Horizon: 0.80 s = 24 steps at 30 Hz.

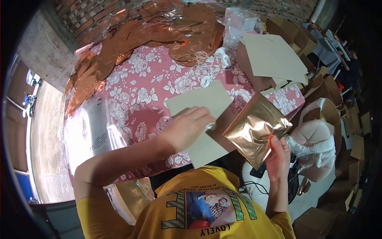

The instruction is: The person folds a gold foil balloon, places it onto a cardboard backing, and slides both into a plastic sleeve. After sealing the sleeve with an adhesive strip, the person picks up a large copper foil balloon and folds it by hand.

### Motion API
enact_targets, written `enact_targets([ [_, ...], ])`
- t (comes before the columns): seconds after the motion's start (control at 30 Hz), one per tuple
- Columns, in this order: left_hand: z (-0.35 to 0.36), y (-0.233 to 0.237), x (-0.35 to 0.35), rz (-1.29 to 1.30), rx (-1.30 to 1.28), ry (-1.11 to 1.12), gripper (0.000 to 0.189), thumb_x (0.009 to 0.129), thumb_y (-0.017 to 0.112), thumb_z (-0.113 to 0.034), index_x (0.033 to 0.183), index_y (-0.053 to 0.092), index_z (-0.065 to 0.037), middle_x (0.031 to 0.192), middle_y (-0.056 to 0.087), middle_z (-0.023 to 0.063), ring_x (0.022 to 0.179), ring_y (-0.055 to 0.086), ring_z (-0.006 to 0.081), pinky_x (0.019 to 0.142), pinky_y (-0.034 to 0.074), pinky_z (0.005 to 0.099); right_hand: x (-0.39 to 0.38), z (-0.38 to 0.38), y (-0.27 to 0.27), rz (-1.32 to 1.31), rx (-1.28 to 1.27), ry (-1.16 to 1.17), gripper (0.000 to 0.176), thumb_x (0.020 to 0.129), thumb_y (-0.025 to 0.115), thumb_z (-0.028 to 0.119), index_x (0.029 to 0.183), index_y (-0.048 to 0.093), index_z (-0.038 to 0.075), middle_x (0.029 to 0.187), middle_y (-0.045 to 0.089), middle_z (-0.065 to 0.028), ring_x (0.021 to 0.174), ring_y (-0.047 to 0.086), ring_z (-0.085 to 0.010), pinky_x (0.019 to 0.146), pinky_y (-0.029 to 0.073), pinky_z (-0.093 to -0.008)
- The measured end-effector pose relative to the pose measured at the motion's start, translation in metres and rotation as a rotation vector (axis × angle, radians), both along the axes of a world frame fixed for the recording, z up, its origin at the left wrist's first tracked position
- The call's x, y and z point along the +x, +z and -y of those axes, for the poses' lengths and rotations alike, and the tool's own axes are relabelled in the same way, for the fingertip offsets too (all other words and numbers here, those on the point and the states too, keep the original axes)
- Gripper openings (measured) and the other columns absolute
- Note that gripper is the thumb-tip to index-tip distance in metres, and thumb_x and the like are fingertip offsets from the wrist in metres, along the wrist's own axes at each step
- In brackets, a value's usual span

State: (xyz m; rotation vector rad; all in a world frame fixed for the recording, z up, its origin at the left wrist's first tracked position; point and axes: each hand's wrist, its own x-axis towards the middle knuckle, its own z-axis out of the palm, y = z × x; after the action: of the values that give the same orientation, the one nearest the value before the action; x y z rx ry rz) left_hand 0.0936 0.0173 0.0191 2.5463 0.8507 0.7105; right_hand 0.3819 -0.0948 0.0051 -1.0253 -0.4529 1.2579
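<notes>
My right hand (pixel 278 157) grips a shiny gold foil bag (pixel 254 126) by its lower right part, thumb on top, above the table's front edge. My left hand (pixel 190 128) is closed over a grey-beige cardboard sheet (pixel 207 149) lying at the table's front. Its fingers are curled, with something small and whitish showing at the fingertips; I cannot tell what it is. The sheet is partly hidden by that hand.
A floral pink cloth (pixel 137 95) covers the table. Copper-coloured foil (pixel 155 36) is heaped along the back. White string (pixel 205 81) lies near stacked cardboard sheets (pixel 274 55). Clear plastic bags (pixel 93 131) lie left; cardboard boxes (pixel 354 159) and a person (pixel 351 69) are right.
</notes>
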Motion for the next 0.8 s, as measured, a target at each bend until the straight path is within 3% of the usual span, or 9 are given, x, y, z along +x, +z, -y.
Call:
enact_targets([
  [0.13,0.016,-0.007,-0.057,-0.05,0.178,0.059,0.02,0.087,0.06,-0.001,0.106,0.065,-0.004,0.101,0.06,0.0109,0.101,0.061,0.0283,0.084,0.051,0.0367,-0.013,-0.009,0.003,0.014,-0.015,0.062,0.004,0.095,0.064,0.006,0.097,0.067,0.005,0.095,0.07,-0.0024,0.085,0.062,-0.006,0.077,0.049,-0.0206],
  [0.17,0.02,-0.009,-0.065,0.099,-0.095,0.117,0.015,0.088,0.059,0.0,0.102,0.062,-0.004,0.104,0.057,0.0114,0.096,0.059,0.0274,0.081,0.048,0.036,-0.017,-0.011,0.003,0.016,0.009,0.12,0.005,0.095,0.064,0.006,0.099,0.067,0.004,0.093,0.069,-0.0017,0.081,0.061,-0.0053,0.074,0.047,-0.0203],
  [0.2,0.023,-0.01,-0.069,0.097,-0.097,0.135,0.015,0.088,0.059,0.0,0.102,0.062,-0.004,0.104,0.057,0.0114,0.096,0.059,0.0274,0.081,0.048,0.036,-0.022,-0.015,-0.001,0.038,0.015,0.106,0.01,0.095,0.064,0.01,0.103,0.066,0.004,0.092,0.07,-0.0022,0.075,0.062,-0.0029,0.064,0.05,-0.0165],
  [0.4,-0.002,0.006,-0.067,0.247,-0.131,0.454,0.01,0.09,0.058,-0.003,0.098,0.062,0.001,0.09,0.06,0.0156,0.083,0.062,0.0309,0.075,0.049,0.0368,-0.05,-0.027,0.004,-0.014,-0.017,0.154,0.011,0.095,0.065,0.009,0.104,0.067,0.004,0.094,0.07,-0.0025,0.077,0.064,-0.0046,0.069,0.051,-0.0171],
  [0.47,-0.011,0.002,-0.076,0.249,-0.105,0.415,0.012,0.091,0.059,-0.006,0.099,0.063,0.002,0.092,0.061,0.017,0.083,0.063,0.0335,0.074,0.05,0.0388,-0.062,-0.027,0.011,-0.007,-0.052,0.113,0.011,0.094,0.065,0.009,0.104,0.067,0.004,0.094,0.07,-0.003,0.078,0.065,-0.0057,0.071,0.051,-0.0177],
  [0.57,-0.027,0.011,-0.081,0.183,-0.143,0.368,0.014,0.092,0.06,-0.008,0.101,0.064,0.002,0.096,0.063,0.0139,0.089,0.063,0.0256,0.077,0.05,0.0344,-0.065,-0.023,0.012,0.001,-0.013,0.15,0.01,0.095,0.065,0.009,0.103,0.067,0.004,0.094,0.07,-0.0031,0.079,0.065,-0.0057,0.071,0.051,-0.0176],
  [0.67,-0.06,0.012,-0.071,0.117,-0.118,0.482,0.02,0.091,0.062,-0.015,0.104,0.064,0.0,0.1,0.065,0.0162,0.093,0.065,0.0296,0.079,0.051,0.0377,-0.07,-0.02,0.013,0.009,-0.019,0.129,0.01,0.095,0.065,0.009,0.103,0.066,0.003,0.093,0.07,-0.0027,0.077,0.064,-0.0053,0.069,0.05,-0.0176],
  [0.73,-0.09,-0.015,-0.063,-0.036,0.123,0.459,0.027,0.09,0.065,-0.021,0.107,0.062,0.0,0.101,0.067,0.0176,0.095,0.066,0.0333,0.081,0.052,0.0399,-0.071,-0.018,0.013,0.015,-0.028,0.128,0.006,0.095,0.065,0.009,0.1,0.066,0.005,0.093,0.07,-0.0022,0.079,0.064,-0.0058,0.071,0.05,-0.0187],
  [0.8,-0.113,-0.007,-0.046,-0.064,-0.031,0.461,0.029,0.089,0.064,-0.022,0.109,0.062,-0.001,0.1,0.067,0.0187,0.096,0.066,0.0354,0.083,0.051,0.0436,-0.07,-0.017,0.014,0.018,-0.047,0.127,0.003,0.094,0.066,0.008,0.097,0.066,0.007,0.093,0.07,-0.0017,0.08,0.064,-0.0064,0.073,0.05,-0.0198],
])
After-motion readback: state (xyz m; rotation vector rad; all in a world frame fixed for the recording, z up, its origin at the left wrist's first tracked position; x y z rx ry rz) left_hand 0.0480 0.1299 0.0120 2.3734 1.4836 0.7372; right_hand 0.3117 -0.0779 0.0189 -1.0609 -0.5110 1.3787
